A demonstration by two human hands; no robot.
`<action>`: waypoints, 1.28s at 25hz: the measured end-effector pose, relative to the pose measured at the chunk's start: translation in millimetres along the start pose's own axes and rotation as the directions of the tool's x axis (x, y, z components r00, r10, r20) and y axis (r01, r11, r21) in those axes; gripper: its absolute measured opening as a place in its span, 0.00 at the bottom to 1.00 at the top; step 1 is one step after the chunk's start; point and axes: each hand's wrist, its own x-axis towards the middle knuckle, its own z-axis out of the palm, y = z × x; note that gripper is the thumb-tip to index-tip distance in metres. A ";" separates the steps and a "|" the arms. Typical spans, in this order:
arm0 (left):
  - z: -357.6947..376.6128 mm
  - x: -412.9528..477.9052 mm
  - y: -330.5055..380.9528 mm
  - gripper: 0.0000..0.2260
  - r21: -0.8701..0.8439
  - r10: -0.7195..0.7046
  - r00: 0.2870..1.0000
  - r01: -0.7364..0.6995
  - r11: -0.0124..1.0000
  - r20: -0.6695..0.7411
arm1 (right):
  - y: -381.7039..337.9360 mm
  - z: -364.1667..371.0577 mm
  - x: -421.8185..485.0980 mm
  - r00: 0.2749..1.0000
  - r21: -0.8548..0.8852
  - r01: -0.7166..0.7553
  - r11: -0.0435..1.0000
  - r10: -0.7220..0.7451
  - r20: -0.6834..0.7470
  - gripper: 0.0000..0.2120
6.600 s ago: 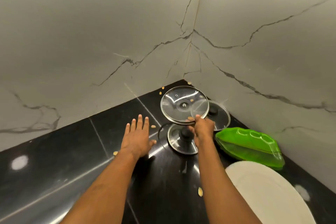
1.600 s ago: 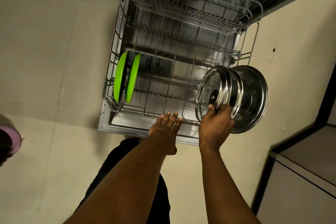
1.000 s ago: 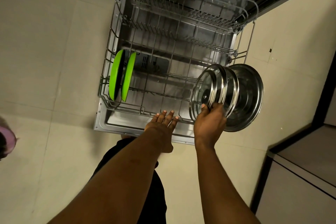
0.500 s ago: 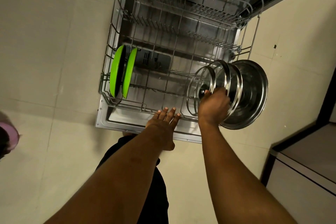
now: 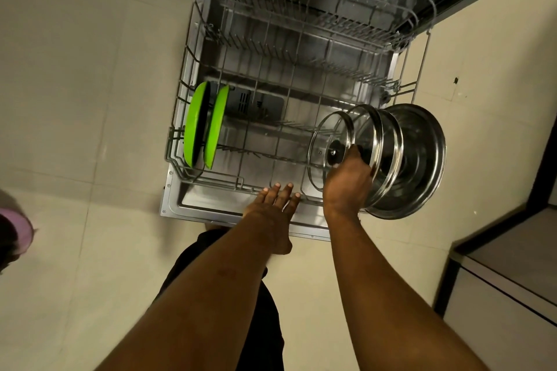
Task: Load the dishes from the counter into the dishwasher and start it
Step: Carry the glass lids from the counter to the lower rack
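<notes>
round glass lid [image 5: 327,141] has parted from stacked steel lids [image 5: 422,159].

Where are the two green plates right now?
In the head view, the green plates stand on edge, side by side, in the near left corner of the dishwasher rack, well left of the lids that the right hand holds.

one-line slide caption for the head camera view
Right hand holds stacked pot lids at the dishwasher rack; two green plates slotted, left hand open.
</notes>
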 end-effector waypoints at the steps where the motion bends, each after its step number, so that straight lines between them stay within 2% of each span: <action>1: -0.4 -1.4 0.4 0.42 0.008 0.004 1.000 -0.004 1.000 -0.005 | 2.7 2.7 -2.1 1.000 0.005 0.020 1.000 -0.020 0.004 0.16; 8: -7.7 -12.5 -4.7 0.43 0.011 0.029 0.999 -0.029 1.000 -0.043 | 1.5 4.1 -20.0 0.997 0.023 0.077 0.997 -0.077 -0.013 0.21; 11: -10.6 -28.3 -10.3 0.44 0.023 -0.052 0.996 0.054 0.998 -0.074 | 1.1 5.7 -37.1 0.992 0.014 0.121 0.993 -0.122 0.025 0.24; 14: -2.6 -50.8 -17.9 0.41 -0.004 -0.129 0.983 0.130 0.991 -0.133 | 2.0 5.4 -56.5 0.977 -0.028 0.179 0.983 -0.174 0.123 0.25; 18: -2.4 -91.3 -29.2 0.37 -0.111 -0.228 0.951 0.209 0.972 -0.209 | -7.0 -17.0 -88.5 0.954 -0.027 0.228 0.973 -0.218 0.205 0.26; 26: -54.3 -243.4 -16.3 0.35 -0.332 -0.426 0.818 0.307 0.892 -0.387 | -51.8 -155.4 -159.6 0.897 0.062 0.406 0.912 -0.411 0.162 0.34; 30: -85.6 -326.5 -4.9 0.34 -0.384 -0.477 0.746 0.317 0.868 -0.464 | -71.9 -225.3 -193.9 0.841 0.040 0.534 0.845 -0.535 0.074 0.32; 32: -99.5 -370.0 -5.7 0.34 -0.413 -0.515 0.681 0.328 0.850 -0.520 | -87.0 -257.4 -209.7 0.799 0.020 0.600 0.799 -0.601 0.029 0.31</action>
